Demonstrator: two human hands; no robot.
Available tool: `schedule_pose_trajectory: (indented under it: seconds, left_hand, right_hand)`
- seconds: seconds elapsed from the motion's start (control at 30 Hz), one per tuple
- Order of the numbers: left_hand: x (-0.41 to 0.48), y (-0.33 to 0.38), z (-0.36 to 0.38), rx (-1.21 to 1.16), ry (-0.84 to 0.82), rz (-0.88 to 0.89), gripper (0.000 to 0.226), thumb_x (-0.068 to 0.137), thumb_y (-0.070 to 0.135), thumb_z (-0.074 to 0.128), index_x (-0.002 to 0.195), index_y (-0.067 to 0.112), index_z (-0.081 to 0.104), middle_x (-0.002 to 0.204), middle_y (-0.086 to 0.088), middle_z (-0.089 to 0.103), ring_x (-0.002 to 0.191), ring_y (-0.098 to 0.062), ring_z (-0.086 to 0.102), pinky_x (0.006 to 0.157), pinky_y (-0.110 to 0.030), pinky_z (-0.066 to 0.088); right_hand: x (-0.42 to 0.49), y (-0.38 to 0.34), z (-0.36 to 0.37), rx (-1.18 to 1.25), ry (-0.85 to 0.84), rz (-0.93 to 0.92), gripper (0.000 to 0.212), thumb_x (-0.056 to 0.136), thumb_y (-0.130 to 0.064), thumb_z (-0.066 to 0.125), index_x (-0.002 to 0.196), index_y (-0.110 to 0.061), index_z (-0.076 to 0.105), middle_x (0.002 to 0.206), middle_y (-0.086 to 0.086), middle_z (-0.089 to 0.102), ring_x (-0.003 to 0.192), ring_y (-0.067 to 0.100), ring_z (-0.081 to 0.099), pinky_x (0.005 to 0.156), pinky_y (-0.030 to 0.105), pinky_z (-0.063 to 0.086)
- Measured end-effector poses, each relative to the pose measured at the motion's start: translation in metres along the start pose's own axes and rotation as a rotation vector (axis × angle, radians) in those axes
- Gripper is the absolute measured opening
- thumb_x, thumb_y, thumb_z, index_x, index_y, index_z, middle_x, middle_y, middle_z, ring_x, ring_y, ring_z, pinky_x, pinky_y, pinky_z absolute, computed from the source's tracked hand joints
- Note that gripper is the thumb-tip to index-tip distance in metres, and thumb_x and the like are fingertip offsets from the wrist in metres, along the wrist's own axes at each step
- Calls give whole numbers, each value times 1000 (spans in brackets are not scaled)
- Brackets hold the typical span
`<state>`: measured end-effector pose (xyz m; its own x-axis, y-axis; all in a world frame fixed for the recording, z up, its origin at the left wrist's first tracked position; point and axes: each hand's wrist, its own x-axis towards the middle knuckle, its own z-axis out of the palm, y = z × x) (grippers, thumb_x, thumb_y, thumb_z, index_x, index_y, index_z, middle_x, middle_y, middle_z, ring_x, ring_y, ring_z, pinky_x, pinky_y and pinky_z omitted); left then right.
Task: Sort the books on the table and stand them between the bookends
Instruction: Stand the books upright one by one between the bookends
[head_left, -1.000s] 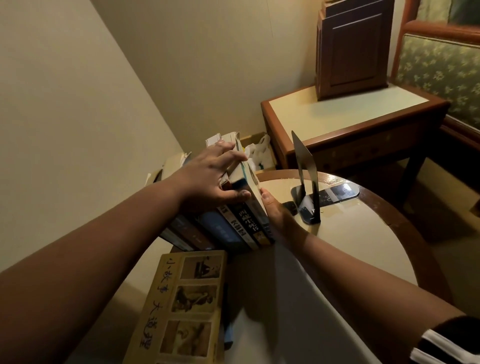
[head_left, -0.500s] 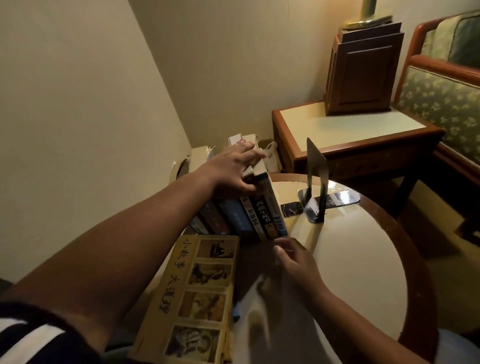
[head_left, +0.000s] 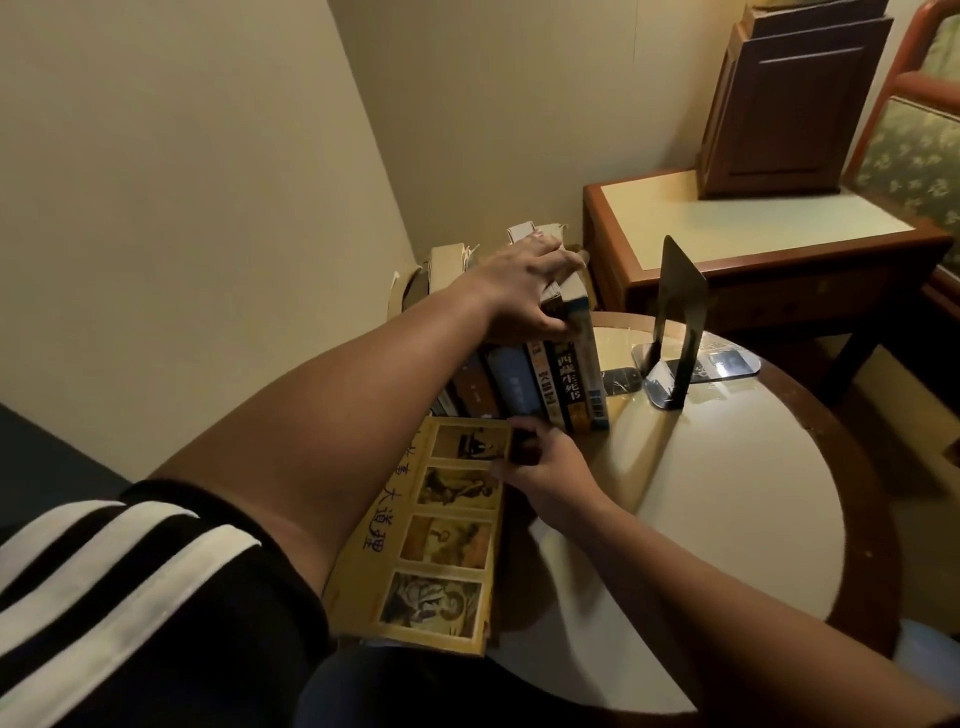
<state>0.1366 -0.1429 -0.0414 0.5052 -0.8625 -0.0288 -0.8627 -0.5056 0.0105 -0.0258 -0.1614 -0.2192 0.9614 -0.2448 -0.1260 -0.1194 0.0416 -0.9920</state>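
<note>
Leaning over the round bench (head_left: 727, 493), I had the row of books (head_left: 519, 384) standing spines toward me at its far left, the yellow book (head_left: 441, 545) lying flat and cover-up just in front of that row, and a black bookend (head_left: 680, 312) upright to the right, apart from the last spine. My left hand (head_left: 524, 291) lay on top of the row, fingers spread over the upper edges and thumb pressed against the spines. My right hand (head_left: 550, 473) pinched the far right corner of the yellow book, thumb on its cover and fingers curled over the edge.
</note>
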Motion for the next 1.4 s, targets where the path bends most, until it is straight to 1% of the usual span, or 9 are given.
schedule_pose_trajectory:
  seconds: [0.2,0.3,0.4,0.63,0.77,0.87,1.0,1.17,1.4]
  left_hand:
    - [1,-2,1,-11,5,-4,86,80,51,72,151,35,27,164,-4,12,152,-25,3,121,-46,12]
    - [0,-2,1,-29,10,-4,85,79,51,72,150,36,28,164,-4,13,152,-25,3,120,-47,13]
    - [0,-3,2,-42,20,-3,85,77,55,71,149,38,29,164,-3,14,151,-25,4,120,-51,16]
    - [1,-1,2,-32,25,-3,85,78,51,73,149,37,29,164,-2,14,151,-24,4,119,-48,14]
    - [2,-1,1,-33,31,-3,85,77,51,73,149,38,29,164,-2,14,151,-24,5,120,-50,15]
    - [3,-2,3,-33,27,-4,86,76,54,72,148,39,29,164,-2,14,151,-25,6,120,-53,17]
    - [4,-4,5,-28,44,4,86,73,58,71,147,40,31,163,-2,17,151,-24,9,119,-53,20]
    - [5,-4,6,-25,48,6,85,75,56,72,147,39,31,163,-2,17,151,-24,9,119,-52,20]
    - [6,-8,7,-22,30,-8,86,75,53,75,148,41,30,164,-2,15,151,-24,7,119,-53,20]
  right_hand:
    - [-13,-12,-21,61,-20,62,62,74,1,82,127,-13,53,114,9,64,95,12,69,72,26,59]
    - [-22,-14,-47,-51,-79,93,72,71,-8,86,131,-24,50,114,11,62,101,26,68,78,41,61]
    - [-35,-16,-73,15,-105,169,73,74,3,81,133,-27,49,110,20,61,96,32,70,77,40,61]
    - [-48,-22,-116,-38,-156,221,46,83,-8,75,120,-15,50,111,22,65,93,32,72,84,49,59]
    - [-38,-29,-112,-134,-190,184,39,85,-17,75,111,-9,47,106,20,67,80,27,72,61,34,59]
    - [-27,-37,-105,-202,-232,151,34,85,-15,75,106,-9,49,101,14,63,72,15,68,56,24,54]
    - [-16,-41,-101,-230,-327,178,34,86,-7,72,114,-11,53,114,12,59,92,20,67,72,30,59]
    - [-28,-44,-115,-158,-427,231,43,91,-9,64,128,-29,54,120,12,57,87,20,67,60,24,53]
    - [-72,-44,-162,-100,-245,217,35,95,-8,56,124,-26,58,120,20,55,78,25,64,58,25,51]
